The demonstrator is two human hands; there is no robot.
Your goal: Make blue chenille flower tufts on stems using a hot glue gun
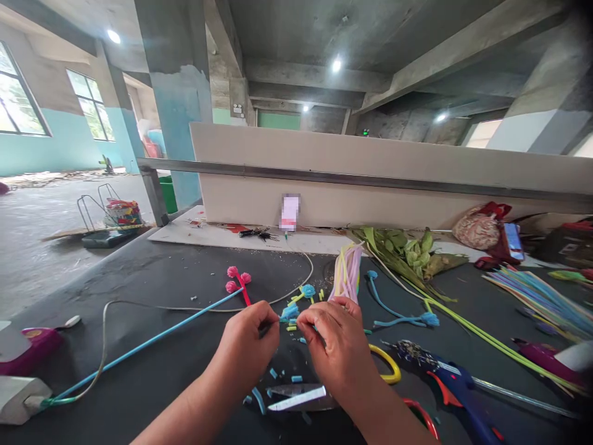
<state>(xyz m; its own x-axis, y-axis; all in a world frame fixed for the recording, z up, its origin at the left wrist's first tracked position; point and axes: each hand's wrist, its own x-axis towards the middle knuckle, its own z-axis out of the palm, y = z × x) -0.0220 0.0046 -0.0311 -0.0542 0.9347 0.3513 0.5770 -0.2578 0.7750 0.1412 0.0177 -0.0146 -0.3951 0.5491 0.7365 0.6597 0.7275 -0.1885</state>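
The blue flower [290, 311] sits in the gap between the two hands, directly off the fingertips of each, its longer axis running roughly side to side from one hand to the other, with its frilly top facing up and away from the wearer. The left hand [252, 337] pinches its left end, thumb and forefinger drawn close together; the right hand [333, 340] pinches its right end, fingers curled and narrow. Just beyond the fingertips lies a blue and yellow flower [307, 290]. Past the left hand are pink flowers [233, 285], and a blue stick [176, 330] slants from near them down to that hand's left. A bundle of pastel stems [346, 272] lies beyond the right hand, with a glue gun [456, 386] to its right. Nearer the wearer, scissors [298, 400] and blue scraps [296, 379] lie between the wrists.
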